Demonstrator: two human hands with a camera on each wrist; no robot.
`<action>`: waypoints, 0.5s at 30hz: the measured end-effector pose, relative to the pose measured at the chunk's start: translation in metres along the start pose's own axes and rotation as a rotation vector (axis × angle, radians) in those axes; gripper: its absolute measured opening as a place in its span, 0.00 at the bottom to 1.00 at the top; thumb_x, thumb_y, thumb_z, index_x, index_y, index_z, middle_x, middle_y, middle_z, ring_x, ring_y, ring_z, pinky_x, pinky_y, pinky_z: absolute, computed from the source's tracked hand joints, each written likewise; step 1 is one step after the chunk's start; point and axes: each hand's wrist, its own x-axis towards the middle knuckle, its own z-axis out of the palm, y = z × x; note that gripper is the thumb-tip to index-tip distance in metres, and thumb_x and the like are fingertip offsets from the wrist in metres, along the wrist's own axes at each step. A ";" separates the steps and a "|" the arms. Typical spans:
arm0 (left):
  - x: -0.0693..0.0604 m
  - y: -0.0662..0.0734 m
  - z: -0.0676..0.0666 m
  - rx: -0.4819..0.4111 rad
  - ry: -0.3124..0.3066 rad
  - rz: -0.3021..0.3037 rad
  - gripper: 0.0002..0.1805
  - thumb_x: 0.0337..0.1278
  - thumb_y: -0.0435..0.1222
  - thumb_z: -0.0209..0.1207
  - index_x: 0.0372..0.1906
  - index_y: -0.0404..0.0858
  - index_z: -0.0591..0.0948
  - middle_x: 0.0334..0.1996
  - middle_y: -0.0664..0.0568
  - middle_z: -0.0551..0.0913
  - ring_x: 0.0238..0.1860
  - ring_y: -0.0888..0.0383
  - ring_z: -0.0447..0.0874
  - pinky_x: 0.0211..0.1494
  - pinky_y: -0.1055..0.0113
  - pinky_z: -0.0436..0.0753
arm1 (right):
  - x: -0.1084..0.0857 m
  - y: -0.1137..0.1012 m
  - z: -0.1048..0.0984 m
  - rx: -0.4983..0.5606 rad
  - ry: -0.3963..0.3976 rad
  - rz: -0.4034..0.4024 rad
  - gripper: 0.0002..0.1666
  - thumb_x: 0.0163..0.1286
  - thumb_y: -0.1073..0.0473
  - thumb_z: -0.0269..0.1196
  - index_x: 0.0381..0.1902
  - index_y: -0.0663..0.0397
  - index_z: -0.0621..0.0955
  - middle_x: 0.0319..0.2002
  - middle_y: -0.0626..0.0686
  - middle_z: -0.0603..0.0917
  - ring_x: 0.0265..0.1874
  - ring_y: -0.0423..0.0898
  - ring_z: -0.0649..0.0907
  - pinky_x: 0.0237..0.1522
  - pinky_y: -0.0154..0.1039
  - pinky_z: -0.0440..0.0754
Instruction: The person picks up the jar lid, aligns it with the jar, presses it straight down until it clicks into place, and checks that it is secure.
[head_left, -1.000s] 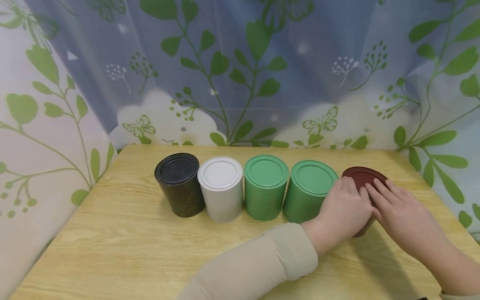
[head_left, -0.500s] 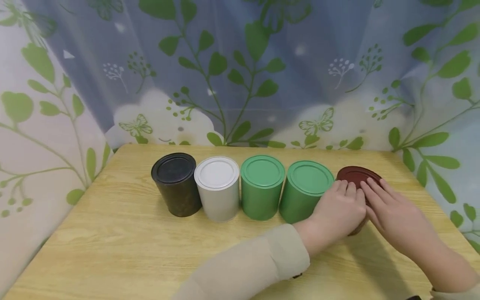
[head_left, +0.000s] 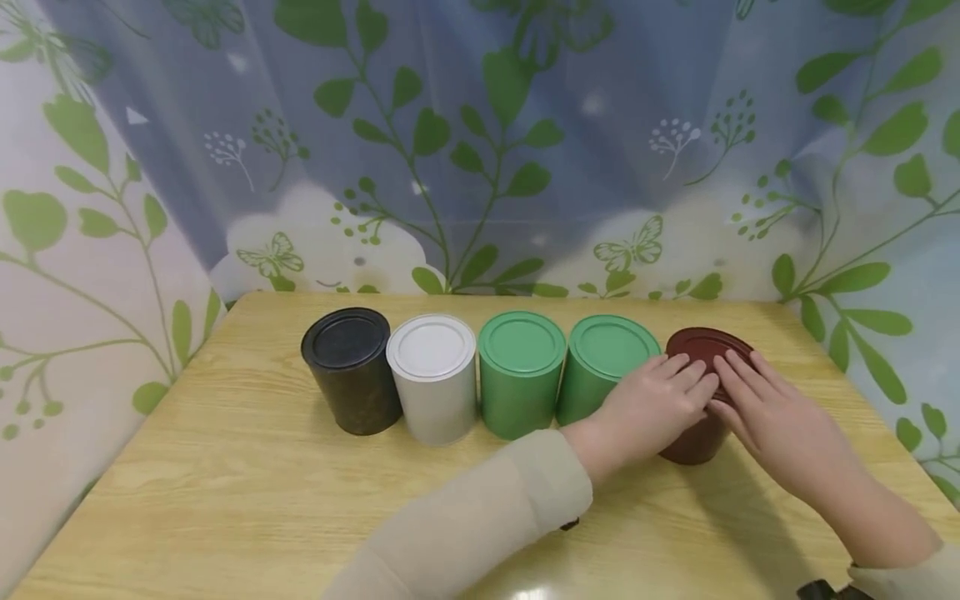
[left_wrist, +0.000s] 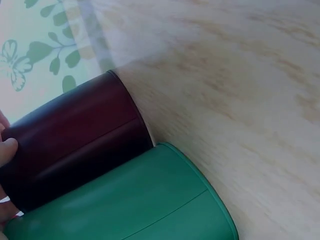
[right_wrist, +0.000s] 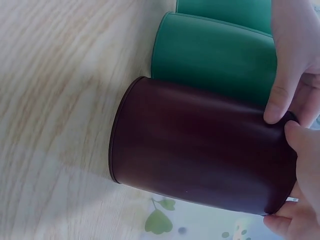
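Note:
A dark red lidded can (head_left: 692,446) stands upright at the right end of a row. My left hand (head_left: 648,408) grips its upper rim on the left, fingers bent over the lid, thumb against the near side. My right hand (head_left: 783,429) holds the right part of the rim, its fingers also over the lid. In the right wrist view both thumbs press on the red can (right_wrist: 200,145) near its top. Immediately left of it is a green can (head_left: 600,375), partly hidden by my left hand; in the left wrist view the two cans appear side by side and close together.
Further left along the row stand another green can (head_left: 522,392), a white can (head_left: 433,400) and a black can (head_left: 356,387). All rest on a wooden table (head_left: 225,517). Behind it hangs a blue curtain (head_left: 615,167) with leaf patterns.
The red can has shifted slightly left and back with both hands on it. The green can beside it has also edged back a little. The head view has shifted slightly.

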 end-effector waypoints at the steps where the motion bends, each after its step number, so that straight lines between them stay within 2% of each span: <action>1: 0.001 -0.001 0.001 -0.002 0.005 -0.002 0.21 0.70 0.48 0.44 0.61 0.47 0.74 0.58 0.57 0.75 0.60 0.59 0.71 0.62 0.67 0.68 | 0.001 0.000 0.000 0.003 0.003 0.004 0.31 0.69 0.53 0.56 0.59 0.74 0.70 0.59 0.70 0.70 0.63 0.66 0.64 0.68 0.47 0.51; 6: 0.003 -0.003 0.004 -0.019 -0.024 -0.022 0.21 0.70 0.47 0.44 0.63 0.47 0.72 0.60 0.57 0.73 0.62 0.59 0.68 0.64 0.63 0.66 | 0.006 0.003 0.001 0.023 -0.026 0.034 0.30 0.69 0.55 0.57 0.60 0.75 0.69 0.59 0.71 0.69 0.65 0.65 0.60 0.68 0.48 0.49; 9: 0.001 -0.001 0.000 -0.033 -0.107 -0.039 0.26 0.69 0.49 0.44 0.68 0.45 0.66 0.65 0.55 0.67 0.66 0.58 0.62 0.68 0.58 0.60 | 0.006 0.004 0.002 0.048 -0.044 0.044 0.31 0.70 0.56 0.55 0.61 0.76 0.67 0.60 0.72 0.67 0.66 0.64 0.58 0.69 0.48 0.46; 12: -0.006 0.004 -0.010 -0.058 -0.179 -0.058 0.32 0.66 0.55 0.45 0.71 0.45 0.60 0.69 0.54 0.61 0.69 0.58 0.55 0.69 0.55 0.56 | 0.004 0.003 0.001 0.072 -0.079 0.077 0.34 0.72 0.55 0.53 0.65 0.75 0.61 0.64 0.73 0.60 0.68 0.64 0.51 0.67 0.58 0.46; 15: -0.020 0.008 -0.017 -0.106 -0.195 -0.075 0.35 0.64 0.57 0.46 0.71 0.46 0.59 0.70 0.52 0.58 0.70 0.57 0.54 0.69 0.55 0.56 | 0.000 -0.001 -0.001 0.072 -0.113 0.108 0.38 0.72 0.54 0.54 0.69 0.71 0.55 0.67 0.73 0.53 0.68 0.65 0.47 0.61 0.67 0.48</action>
